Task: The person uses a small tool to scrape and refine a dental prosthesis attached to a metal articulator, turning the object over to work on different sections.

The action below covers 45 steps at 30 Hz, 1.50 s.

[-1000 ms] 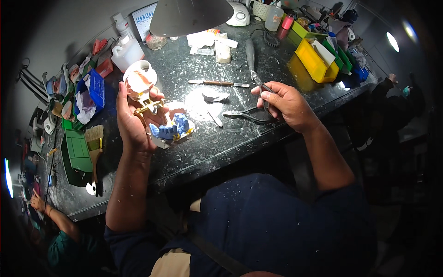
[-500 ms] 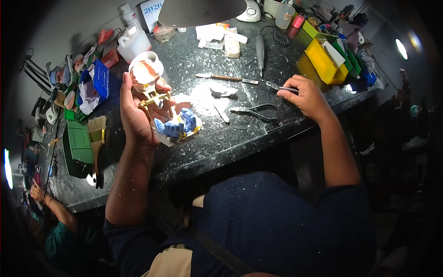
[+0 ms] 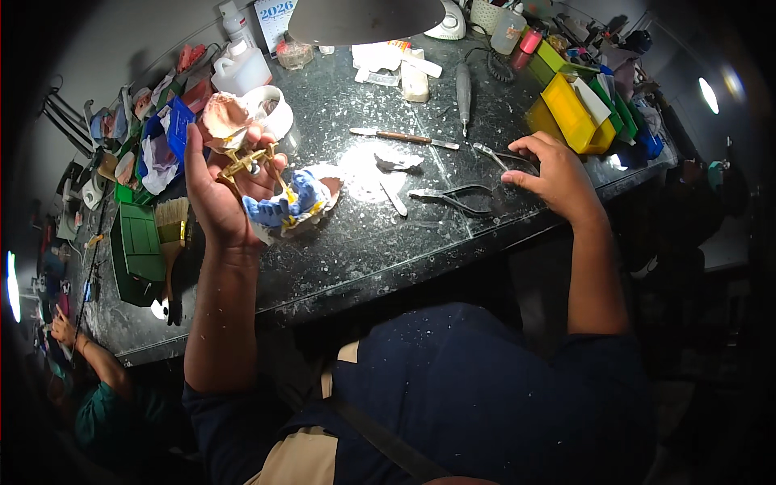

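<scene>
My left hand (image 3: 217, 204) is closed round a brass dental articulator (image 3: 245, 164), holding it above the bench. One side carries a pinkish plaster cast (image 3: 225, 120); the other a cast with a blue dental arch (image 3: 301, 196) and yellow spots. My right hand (image 3: 559, 174) has thumb and fingers apart over a pair of pliers (image 3: 491, 156), which lies on the bench, its handles close to the fingertips. A second pair of pliers (image 3: 454, 195) lies to its left. Nearby are a wooden-handled knife (image 3: 404, 137), a plaster piece (image 3: 396, 161) and a small pale stick (image 3: 394, 198).
A lamp shade (image 3: 365, 20) hangs over the far bench. A rotary handpiece (image 3: 463, 93) lies beyond the pliers. Yellow bins (image 3: 578, 117) stand right; a green bin (image 3: 137, 242), brush (image 3: 171, 234) and blue bin (image 3: 179, 125) left. Another person's hand (image 3: 63, 327) shows far left.
My right hand has let go of the pliers, and its fingers have spread. My left hand has moved left with the articulator and turned it, leaving a white ring-shaped thing visible on the bench.
</scene>
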Tool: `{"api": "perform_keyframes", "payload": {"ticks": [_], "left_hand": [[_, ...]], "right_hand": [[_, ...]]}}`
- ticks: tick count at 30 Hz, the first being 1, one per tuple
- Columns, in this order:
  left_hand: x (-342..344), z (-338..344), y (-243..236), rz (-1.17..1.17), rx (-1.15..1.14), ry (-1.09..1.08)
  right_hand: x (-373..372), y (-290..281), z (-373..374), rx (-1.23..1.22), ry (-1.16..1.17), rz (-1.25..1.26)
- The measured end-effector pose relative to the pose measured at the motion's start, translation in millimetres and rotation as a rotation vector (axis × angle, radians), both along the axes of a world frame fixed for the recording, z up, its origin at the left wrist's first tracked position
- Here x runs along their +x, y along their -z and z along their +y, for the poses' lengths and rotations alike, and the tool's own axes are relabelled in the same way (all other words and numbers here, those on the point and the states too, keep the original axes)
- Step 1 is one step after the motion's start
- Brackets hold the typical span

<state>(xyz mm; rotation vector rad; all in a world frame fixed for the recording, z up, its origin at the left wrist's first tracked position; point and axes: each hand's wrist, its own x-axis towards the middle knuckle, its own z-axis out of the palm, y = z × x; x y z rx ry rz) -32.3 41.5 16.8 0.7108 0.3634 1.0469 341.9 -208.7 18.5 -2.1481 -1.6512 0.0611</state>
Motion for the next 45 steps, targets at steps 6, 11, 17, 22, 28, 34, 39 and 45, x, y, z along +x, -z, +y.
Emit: {"api": "perform_keyframes", "payload": {"ticks": [6,11,17,22,28,34,39,45], "left_hand": [[1.9,-0.6,4.1,0.021,-0.029,-0.011],[8.7,-10.2,4.2,0.046,-0.055,0.017],[6.0,-10.9,3.9,0.069,-0.003,0.004],[8.3,-14.0,-3.4,0.088,-0.035,-0.018],[9.4,-11.6,5.9,0.048,-0.047,0.022],[10.7,-12.7,5.3,0.105,-0.055,-0.020],[11.8,-12.8,5.0,0.089,-0.045,-0.006],[10.5,-16.1,2.5,0.075,-0.059,0.014]], "right_hand": [[-3.3,-11.2,0.6,-0.155,0.018,0.030],[15.1,7.3,-1.9,-0.069,0.062,0.142],[45.7,16.0,-1.7,-0.026,0.204,0.389],[59.2,25.9,-5.5,0.156,0.307,0.912],[39.1,15.6,-21.3,0.348,0.051,1.284],[3.1,-6.1,-17.4,0.387,0.001,1.255],[-12.5,-11.1,-15.6,0.360,-0.083,1.317],[-27.0,-11.4,-14.0,0.327,-0.092,1.342]]}}
